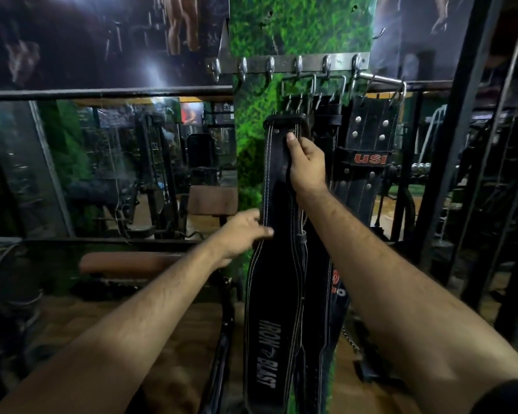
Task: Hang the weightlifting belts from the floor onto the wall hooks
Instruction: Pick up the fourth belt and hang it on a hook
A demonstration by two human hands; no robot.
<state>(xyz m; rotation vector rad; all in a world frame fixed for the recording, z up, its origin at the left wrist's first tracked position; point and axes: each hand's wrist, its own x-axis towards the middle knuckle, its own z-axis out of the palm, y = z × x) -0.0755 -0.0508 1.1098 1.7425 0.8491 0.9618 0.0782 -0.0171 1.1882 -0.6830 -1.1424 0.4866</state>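
Observation:
A long black belt with white stitching and the words IRON BLAST [271, 294] hangs down the green pillar from its buckle. My right hand [307, 165] grips its upper strap just below the buckle, thumb on the front. My left hand [243, 234] holds the belt's left edge lower down. A metal rail of hooks [284, 65] is fixed to the pillar above. Two more black belts hang from it on the right, one marked USI [368, 150] and a plain one [326, 121] partly hidden behind my hand.
Several hooks at the rail's left end [243, 68] carry nothing. A brown padded bench [132, 262] stands low on the left under a wall mirror [117, 162]. Black steel frame posts [449, 144] rise at the right. The floor is brown.

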